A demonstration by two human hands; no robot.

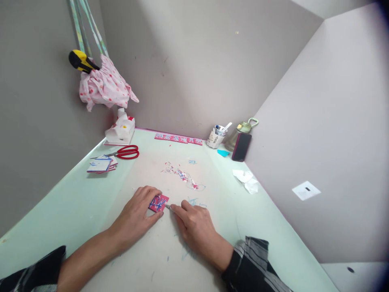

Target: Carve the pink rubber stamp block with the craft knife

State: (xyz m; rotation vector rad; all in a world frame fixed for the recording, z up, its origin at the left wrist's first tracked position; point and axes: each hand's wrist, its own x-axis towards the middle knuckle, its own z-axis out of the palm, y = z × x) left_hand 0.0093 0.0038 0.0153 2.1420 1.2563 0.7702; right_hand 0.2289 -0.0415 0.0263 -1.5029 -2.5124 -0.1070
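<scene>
A small pink square card (159, 203) with blue marker strokes lies on the pale table. My left hand (140, 209) grips it at its left side, thumb at the lower edge and fingers at the upper edge. In my right hand (194, 221), the fingers are closed round a slim cutting tool (168, 207) whose metal tip meets the card's right edge. Most of that tool is hidden in the hand, so its exact kind is unclear. Beyond the hands is a scatter of red, white and blue paper scraps (184, 176).
Red-handled scissors (128, 152) lie at left by stacked square cards (101, 163). A tissue pack (121, 129) stands behind them. Along the back sit a pink character strip (178, 138), a pen cup (215, 137), a green bottle (232, 141) and a phone (242, 147). Crumpled tissue (246, 179) lies right.
</scene>
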